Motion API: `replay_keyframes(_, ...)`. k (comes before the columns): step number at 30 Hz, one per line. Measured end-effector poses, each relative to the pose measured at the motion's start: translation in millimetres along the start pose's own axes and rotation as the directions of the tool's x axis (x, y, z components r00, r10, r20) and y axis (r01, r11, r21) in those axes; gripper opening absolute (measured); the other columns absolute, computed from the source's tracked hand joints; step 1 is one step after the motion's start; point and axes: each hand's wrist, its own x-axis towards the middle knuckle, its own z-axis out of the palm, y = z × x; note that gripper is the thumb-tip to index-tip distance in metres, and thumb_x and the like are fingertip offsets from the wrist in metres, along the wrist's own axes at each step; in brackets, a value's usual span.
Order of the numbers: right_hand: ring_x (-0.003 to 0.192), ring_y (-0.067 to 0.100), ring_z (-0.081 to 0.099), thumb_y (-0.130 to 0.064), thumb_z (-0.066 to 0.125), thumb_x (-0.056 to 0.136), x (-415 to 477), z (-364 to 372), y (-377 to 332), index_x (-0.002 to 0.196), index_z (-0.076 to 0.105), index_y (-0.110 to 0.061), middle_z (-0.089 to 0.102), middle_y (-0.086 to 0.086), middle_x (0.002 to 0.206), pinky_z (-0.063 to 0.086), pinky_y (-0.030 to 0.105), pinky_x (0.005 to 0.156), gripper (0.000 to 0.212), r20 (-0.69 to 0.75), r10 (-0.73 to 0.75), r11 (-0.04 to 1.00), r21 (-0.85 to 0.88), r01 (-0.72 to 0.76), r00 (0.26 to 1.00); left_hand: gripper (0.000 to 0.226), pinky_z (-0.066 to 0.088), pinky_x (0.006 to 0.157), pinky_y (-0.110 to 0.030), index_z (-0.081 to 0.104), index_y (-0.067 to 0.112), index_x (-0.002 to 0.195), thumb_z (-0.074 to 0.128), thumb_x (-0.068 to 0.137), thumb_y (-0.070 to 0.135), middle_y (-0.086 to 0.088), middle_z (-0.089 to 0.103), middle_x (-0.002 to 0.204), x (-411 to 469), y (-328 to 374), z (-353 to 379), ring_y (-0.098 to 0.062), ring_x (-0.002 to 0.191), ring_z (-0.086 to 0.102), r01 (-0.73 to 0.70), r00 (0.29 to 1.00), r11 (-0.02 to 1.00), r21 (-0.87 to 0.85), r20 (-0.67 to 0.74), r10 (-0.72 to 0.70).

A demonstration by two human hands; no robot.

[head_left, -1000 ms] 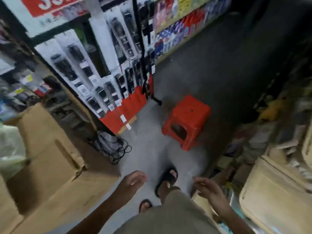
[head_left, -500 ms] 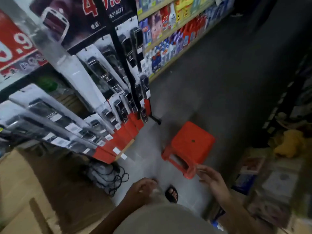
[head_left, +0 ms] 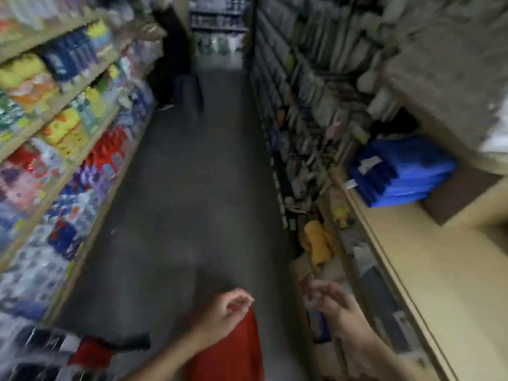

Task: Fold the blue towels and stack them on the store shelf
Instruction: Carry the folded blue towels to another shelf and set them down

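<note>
Plush blue towels (head_left: pixel 406 171), pale wooden shelf (head_left: pixel 434 270)

Folded blue towels (head_left: pixel 404 171) on wooden shelf (head_left: pixel 428 259)

Only the person's two forearms and hands are shown, all at the bottom of the frame. The left hand (head_left: pixel 225 306) is seen at lower centre, and its forearm is cut off by the bottom edge left of centre. The right hand (head_left: pixel 336 303) is seen just to the right, and its forearm is cut off at the lower right. Both forearms and wrists are bare up to the frame edge. The outlines are softened by motion blur, the right fingers (head_left: pixel 321 288) most of all, so finer detail cannot be made out.
</note>
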Motion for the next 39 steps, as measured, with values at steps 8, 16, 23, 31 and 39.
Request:
replay_keyframes(8,0.087,0.026,0.062,0.006,0.052,0.1,104.7,-122.2,-83.7,0.116,0.062,0.006,0.063,0.02,0.1,0.055,0.029,0.073,0.019,-0.318,-0.123,0.989,0.035,0.141,0.94,0.026,0.043,0.089,-0.007,0.065,0.036,0.113,0.054,0.09,0.043,0.024,0.063,0.113,213.9,185.3,34.1,0.006,0.11,0.058,-0.499,0.86,0.84,0.211,0.242,0.45)
replay_keyframes(16,0.06,0.025,0.068,-0.004,0.069,0.093,222.2,-179.3,-73.4,0.093,0.068,0.003,0.071,0.014,0.069,0.061,0.038,0.063,0.007,-0.357,0.235,0.968,0.168,-0.186,0.904,0.064,0.024,0.116,-0.024,0.029,0.037,0.152,0.053,0.093,0.044,0.014,0.025,0.161,343.6,295.2,107.2,-0.007,0.148,0.022,-0.659,0.723,0.518,0.545,0.271,0.635)
replay_keyframes(23,0.051,0.026,0.066,-0.027,0.079,0.086,269.7,-179.8,-84.1,0.079,0.066,-0.008,0.066,0.004,0.053,0.059,0.04,0.059,0.023,-0.377,0.137,0.99,0.01,-0.144,0.916,0.067,0.028,0.118,-0.038,0.029,0.027,0.153,0.057,0.093,0.04,0.002,0.027,0.163,393.9,300.0,139.2,-0.02,0.149,0.025,-0.645,0.699,0.337,0.686,0.352,0.622)
replay_keyframes(31,0.036,0.014,0.059,-0.009,0.075,0.087,266.5,-196.0,-74.3,0.064,0.062,-0.011,0.06,0.001,0.044,0.052,0.025,0.039,0.027,-0.414,0.195,0.978,0.007,-0.211,0.889,0.065,0.036,0.113,-0.041,0.028,0.029,0.154,0.056,0.096,0.034,0.008,0.021,0.162,375.7,298.8,154.4,-0.02,0.147,0.028,-0.619,0.753,0.39,0.682,0.375,0.54)
replay_keyframes(39,0.039,0.014,0.056,-0.009,0.068,0.092,170.1,-245.1,-46.9,0.062,0.064,-0.008,0.061,0.003,0.046,0.047,0.023,0.045,0.03,-0.413,0.117,0.926,-0.282,-0.249,0.903,0.053,0.033,0.113,-0.032,0.044,0.027,0.15,0.051,0.098,0.025,0.006,0.035,0.159,297.5,311.0,180.4,-0.018,0.142,0.038,-0.71,0.695,0.388,0.588,0.496,0.521)
